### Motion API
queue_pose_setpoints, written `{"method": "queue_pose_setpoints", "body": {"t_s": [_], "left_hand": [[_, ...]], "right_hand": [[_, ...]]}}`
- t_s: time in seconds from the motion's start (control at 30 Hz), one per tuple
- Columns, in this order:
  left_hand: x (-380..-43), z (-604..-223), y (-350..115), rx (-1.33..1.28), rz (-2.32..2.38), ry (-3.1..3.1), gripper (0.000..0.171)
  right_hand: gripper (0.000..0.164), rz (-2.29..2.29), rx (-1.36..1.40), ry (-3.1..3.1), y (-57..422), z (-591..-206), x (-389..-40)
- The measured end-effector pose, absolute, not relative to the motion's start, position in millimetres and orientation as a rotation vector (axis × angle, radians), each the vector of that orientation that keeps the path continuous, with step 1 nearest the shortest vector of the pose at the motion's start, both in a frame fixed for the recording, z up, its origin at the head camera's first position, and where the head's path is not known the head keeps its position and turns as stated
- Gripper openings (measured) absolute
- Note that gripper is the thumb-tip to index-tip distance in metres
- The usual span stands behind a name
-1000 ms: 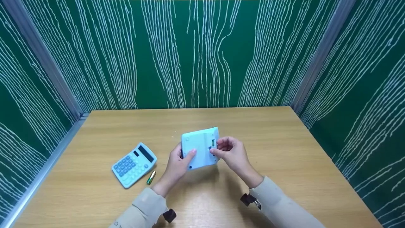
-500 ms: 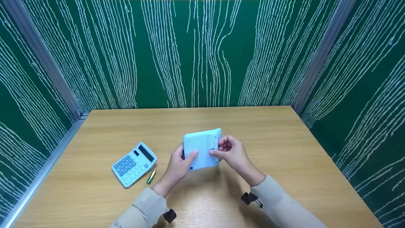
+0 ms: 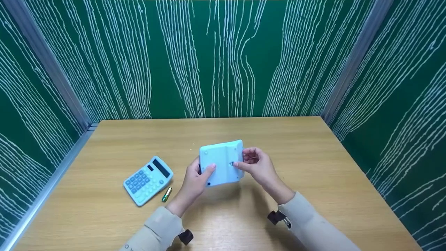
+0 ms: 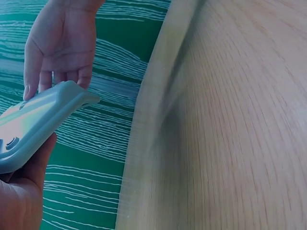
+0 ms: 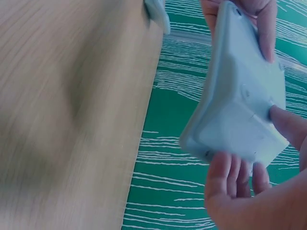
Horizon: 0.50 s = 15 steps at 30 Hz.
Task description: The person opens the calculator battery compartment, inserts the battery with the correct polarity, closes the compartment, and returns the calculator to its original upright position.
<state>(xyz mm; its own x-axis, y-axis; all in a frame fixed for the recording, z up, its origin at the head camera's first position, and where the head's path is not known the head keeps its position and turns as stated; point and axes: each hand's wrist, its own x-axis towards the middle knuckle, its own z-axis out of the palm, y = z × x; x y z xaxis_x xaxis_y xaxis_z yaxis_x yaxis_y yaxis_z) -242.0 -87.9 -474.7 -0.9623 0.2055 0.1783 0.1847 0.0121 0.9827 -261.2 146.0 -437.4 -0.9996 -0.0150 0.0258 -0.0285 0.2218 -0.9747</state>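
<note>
A light blue calculator is held above the table with its back toward the head camera. My left hand grips its left edge, thumb across the back and fingers behind. The right hand holds the other end: its thumb lies on the back near a small dark notch, at the battery cover, and its curled fingers meet the end edge. No battery shows in the compartment area now. In the right wrist view, the calculator's back is seen between both hands; the keys are hidden.
A second light blue calculator lies face up on the wooden table, left of my hands. Beside it lies a green and gold battery. Green walls with white lines stand behind the table and at its sides.
One second ago a green battery showed in an opening on the calculator's back; the cover now hides it. The right thumb has shifted slightly, and the calculator has moved a little.
</note>
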Motion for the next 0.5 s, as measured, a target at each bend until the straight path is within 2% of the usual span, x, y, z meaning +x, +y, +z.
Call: {"method": "queue_pose_setpoints", "body": {"t_s": [0.2, 0.4, 0.5], "left_hand": [[-242.5, -474.3, -88.7, 0.430, 2.157, 2.219, 0.059], [-243.4, -474.0, -86.3, 0.454, 2.205, 2.228, 0.049], [-242.6, -474.3, -86.4, 0.463, 2.205, 2.220, 0.049]], "right_hand": [[0.064, 1.917, 0.047, -2.493, 146.5, -438.6, -262.0], [0.060, 1.890, 0.104, -2.492, 147.1, -439.9, -262.3], [0.058, 1.873, 0.095, -2.492, 146.8, -439.7, -262.0]]}}
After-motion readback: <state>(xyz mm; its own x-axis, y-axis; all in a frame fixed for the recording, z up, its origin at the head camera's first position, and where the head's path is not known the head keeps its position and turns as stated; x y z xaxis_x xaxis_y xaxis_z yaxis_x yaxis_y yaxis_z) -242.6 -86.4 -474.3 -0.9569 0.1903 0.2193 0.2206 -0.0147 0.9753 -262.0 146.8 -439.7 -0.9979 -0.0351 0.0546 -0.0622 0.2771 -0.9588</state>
